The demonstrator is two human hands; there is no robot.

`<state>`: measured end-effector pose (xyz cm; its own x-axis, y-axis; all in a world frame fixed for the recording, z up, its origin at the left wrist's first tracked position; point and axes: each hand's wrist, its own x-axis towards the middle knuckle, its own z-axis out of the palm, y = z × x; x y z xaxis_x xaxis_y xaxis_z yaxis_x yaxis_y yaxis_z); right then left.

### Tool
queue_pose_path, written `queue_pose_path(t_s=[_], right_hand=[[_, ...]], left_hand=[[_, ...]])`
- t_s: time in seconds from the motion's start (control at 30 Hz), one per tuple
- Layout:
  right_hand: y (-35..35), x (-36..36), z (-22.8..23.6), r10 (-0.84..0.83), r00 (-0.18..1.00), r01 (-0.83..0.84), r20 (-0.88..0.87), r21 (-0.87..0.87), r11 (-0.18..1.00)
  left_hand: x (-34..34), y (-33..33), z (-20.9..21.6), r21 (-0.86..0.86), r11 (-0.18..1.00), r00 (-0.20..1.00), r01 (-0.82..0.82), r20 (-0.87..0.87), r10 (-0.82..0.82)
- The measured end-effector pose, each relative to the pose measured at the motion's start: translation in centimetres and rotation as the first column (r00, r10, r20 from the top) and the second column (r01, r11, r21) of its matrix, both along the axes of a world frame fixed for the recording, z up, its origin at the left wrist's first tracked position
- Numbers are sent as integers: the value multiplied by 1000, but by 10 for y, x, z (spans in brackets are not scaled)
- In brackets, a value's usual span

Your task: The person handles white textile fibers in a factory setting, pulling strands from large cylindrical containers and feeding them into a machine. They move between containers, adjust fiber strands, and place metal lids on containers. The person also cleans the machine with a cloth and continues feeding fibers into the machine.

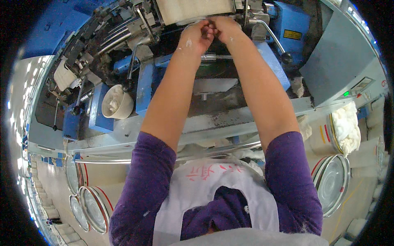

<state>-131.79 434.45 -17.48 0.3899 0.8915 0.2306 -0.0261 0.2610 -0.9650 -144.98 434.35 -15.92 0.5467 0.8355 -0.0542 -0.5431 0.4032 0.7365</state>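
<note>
Both my arms reach up to the far edge of the view, into a textile machine. My left hand [199,36] is closed, its fingers curled in toward the other hand. Beside it, fingertips meeting or nearly so, my right hand [225,28] is bent with the fingers pointing inward. Whatever lies between the fingers is hidden. Just beyond both hands is a cream-coloured panel [195,9], with a thin whitish strip of fibre [189,20] along its lower edge. Bits of white fluff stick to my wrists.
Black-knobbed levers [286,56] stand on both sides. A white tub [117,102] of fluff sits on the machine ledge at left. A metal rail [205,155] crosses before my waist. A can heaped with white fibre [347,127] stands at right; round cans [94,209] line the left floor.
</note>
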Motion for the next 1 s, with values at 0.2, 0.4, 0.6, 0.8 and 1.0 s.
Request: queue_pose_path(t_s=[0.2,0.4,0.6,0.8,1.0], right_hand=[[64,-59,-27,115,922,-84,370,-100,991],[21,-42,-2,-154,970,177,190,-109,978],[63,-79,-8,57,967,-30,249,-110,993],[58,-66,-20,38,949,0,313,-123,992],[52,-5,-25,-178,764,94,620,166,982]], left_hand=[[-38,-4,-6,-255,924,934,-284,143,326],[-15,-3,8,-27,996,995,-86,-56,85],[-42,-6,4,-113,905,910,-410,22,415],[-43,-10,-3,83,914,902,-396,-153,404],[-1,11,2,21,996,995,-83,-58,84]])
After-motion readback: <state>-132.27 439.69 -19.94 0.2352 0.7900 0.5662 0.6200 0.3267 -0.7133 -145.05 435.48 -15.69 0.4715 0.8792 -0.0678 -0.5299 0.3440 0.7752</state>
